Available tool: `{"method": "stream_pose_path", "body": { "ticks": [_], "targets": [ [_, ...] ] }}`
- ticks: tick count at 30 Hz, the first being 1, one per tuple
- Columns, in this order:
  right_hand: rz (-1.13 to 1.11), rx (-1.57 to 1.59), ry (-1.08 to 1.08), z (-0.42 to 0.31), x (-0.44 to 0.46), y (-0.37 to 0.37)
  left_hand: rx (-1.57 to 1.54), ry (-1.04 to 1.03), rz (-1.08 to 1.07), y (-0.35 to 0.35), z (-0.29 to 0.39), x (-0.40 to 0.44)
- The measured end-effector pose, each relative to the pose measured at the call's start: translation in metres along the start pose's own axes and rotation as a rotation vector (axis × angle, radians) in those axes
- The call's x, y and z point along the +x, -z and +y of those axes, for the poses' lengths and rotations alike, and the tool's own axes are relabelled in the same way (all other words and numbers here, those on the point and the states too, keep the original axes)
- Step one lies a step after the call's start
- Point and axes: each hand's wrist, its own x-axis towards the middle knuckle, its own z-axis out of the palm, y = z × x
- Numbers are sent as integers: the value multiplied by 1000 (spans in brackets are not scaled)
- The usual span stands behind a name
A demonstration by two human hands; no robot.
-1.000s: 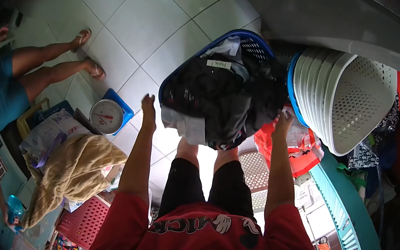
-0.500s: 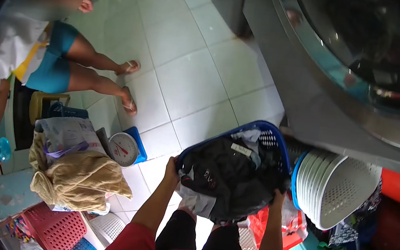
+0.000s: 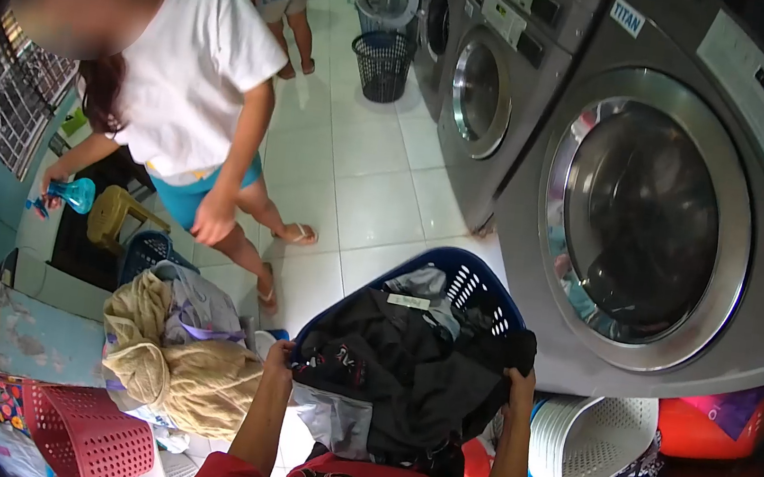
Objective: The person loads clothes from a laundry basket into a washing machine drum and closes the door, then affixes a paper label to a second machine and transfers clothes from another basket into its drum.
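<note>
A blue laundry basket point(image 3: 479, 287) full of dark clothes point(image 3: 414, 362) is held in front of my body. At its left edge my left hand point(image 3: 280, 358) is closed on the rim. My right hand point(image 3: 518, 389) grips the opposite side, where black cloth hangs over the edge, and its fingers are partly hidden. A pale label point(image 3: 408, 301) lies on top of the clothes. Light grey cloth point(image 3: 333, 420) hangs over the near side of the basket.
Large grey machines point(image 3: 647, 214) line the right side. A person in a white shirt point(image 3: 197, 73) stands at the left with a blue spray bottle point(image 3: 75, 193). White stacked baskets point(image 3: 591, 441), a brown towel point(image 3: 184, 372) and a red basket point(image 3: 86, 431) are nearby.
The view has tilted up, showing more machines and people. My hands, earlier apart from the basket, are now on its sides. The person in white has turned and stands nearer.
</note>
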Motion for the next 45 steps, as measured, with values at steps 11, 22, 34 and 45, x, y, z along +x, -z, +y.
{"method": "stream_pose_path", "body": {
  "ticks": [11, 22, 34, 45],
  "targets": [
    [-232, 18, 51, -181, 161, -179, -237, -217, -27, -109, 96, 111],
    [-394, -64, 63, -241, 301, -347, -125, -114, 16, -219, 232, 130],
    [-230, -29, 20, -253, 449, -493, -70, -159, -109, -343, 412, 333],
    [-7, 72, -42, -234, 561, -608, 27, -2, -57, -494, 573, 439]
  ]
}}
